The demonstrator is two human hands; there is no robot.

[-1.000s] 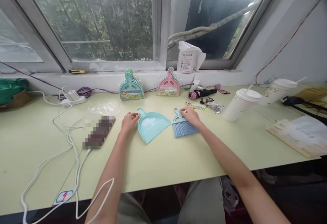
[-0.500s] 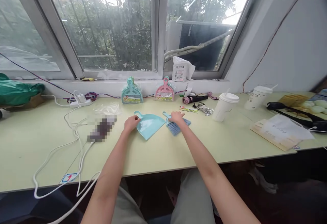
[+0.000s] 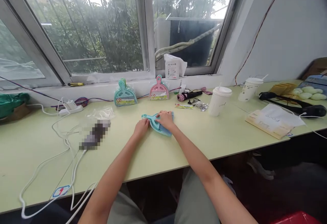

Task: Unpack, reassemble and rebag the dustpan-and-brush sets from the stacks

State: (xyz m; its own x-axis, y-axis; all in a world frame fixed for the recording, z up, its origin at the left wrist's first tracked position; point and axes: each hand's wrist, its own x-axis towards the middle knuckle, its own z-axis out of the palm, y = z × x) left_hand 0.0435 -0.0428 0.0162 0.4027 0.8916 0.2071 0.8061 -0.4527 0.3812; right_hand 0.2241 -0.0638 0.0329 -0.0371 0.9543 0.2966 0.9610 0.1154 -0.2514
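A small turquoise dustpan (image 3: 154, 127) lies on the pale green table with its handle end pointing left. On top of it is the matching hand brush (image 3: 152, 118), its blue bristles partly showing below my right hand. My left hand (image 3: 142, 128) is closed at the near left edge of the dustpan, beside the handle. My right hand (image 3: 165, 119) grips the brush from above, over the pan, and hides much of both.
Packaged turquoise (image 3: 125, 94) and pink (image 3: 158, 89) dustpan sets lean at the sill. A lidded paper cup (image 3: 220, 101), keys (image 3: 203, 105) and a folded umbrella (image 3: 189, 95) stand or lie to the right. White cables (image 3: 67, 142) and a crumpled clear bag (image 3: 102, 112) lie left.
My right hand has brought the brush left onto the dustpan, where the two now overlap. The dustpan has turned and shifted slightly right with my left hand. The view has swung a little right.
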